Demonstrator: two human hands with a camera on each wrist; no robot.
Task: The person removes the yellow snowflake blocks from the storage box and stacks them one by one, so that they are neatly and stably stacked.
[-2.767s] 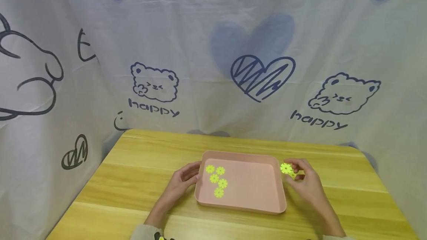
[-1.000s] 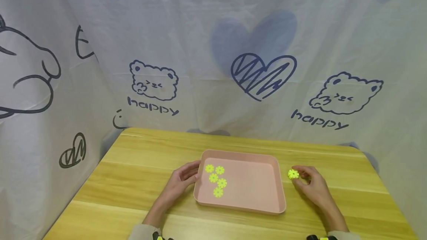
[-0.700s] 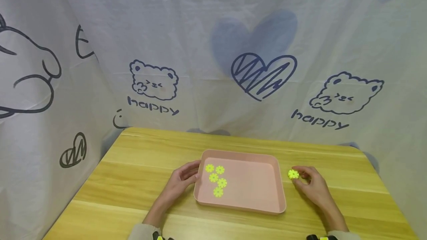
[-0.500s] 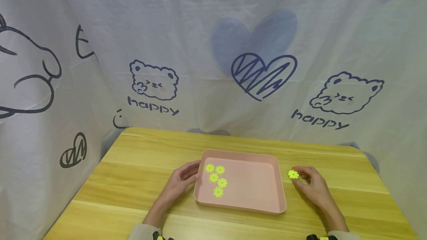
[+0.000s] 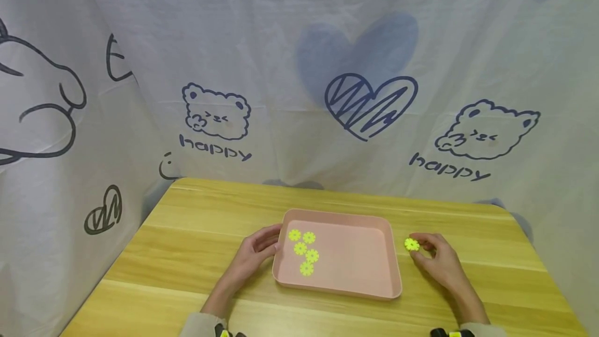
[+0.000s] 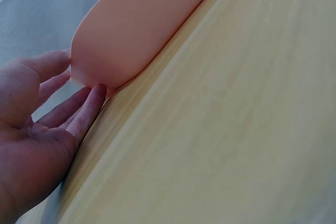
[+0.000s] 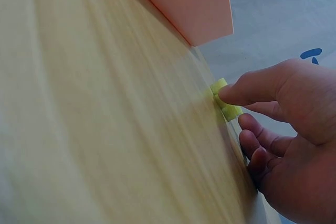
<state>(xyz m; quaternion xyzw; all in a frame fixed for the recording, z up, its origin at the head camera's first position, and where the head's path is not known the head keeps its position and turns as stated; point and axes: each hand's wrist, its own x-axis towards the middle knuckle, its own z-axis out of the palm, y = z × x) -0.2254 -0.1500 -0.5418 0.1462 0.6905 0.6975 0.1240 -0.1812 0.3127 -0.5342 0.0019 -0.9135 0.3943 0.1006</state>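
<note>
A shallow pink tray point(image 5: 355, 296) lies on the table, with several flat yellow notched discs point(image 5: 300, 248) in its left part. My left hand point(image 5: 255, 254) holds the tray's left end. In the left wrist view, its thumb is at the rim and its fingertips point(image 6: 98, 90) are against the lower wall. Right of the tray, my right hand point(image 5: 437, 259) pinches another yellow notched disc point(image 5: 411, 244) close over the table. The right wrist view shows this yellow piece point(image 7: 230, 109) edge-on, with a finger partly covering it; the other fingers are loosely curled.
The wooden table point(image 5: 187, 285) has rounded far corners. A pale cloth point(image 5: 285, 66) with hearts, bears and lettering hangs behind it and on the left side. Dark bands with yellow marks point(image 5: 454, 333) sit at both sleeves.
Since the earliest frame, my right hand has moved slightly right and lower. It held two yellow discs apart then; one shows now. The left hand and tray have stayed put.
</note>
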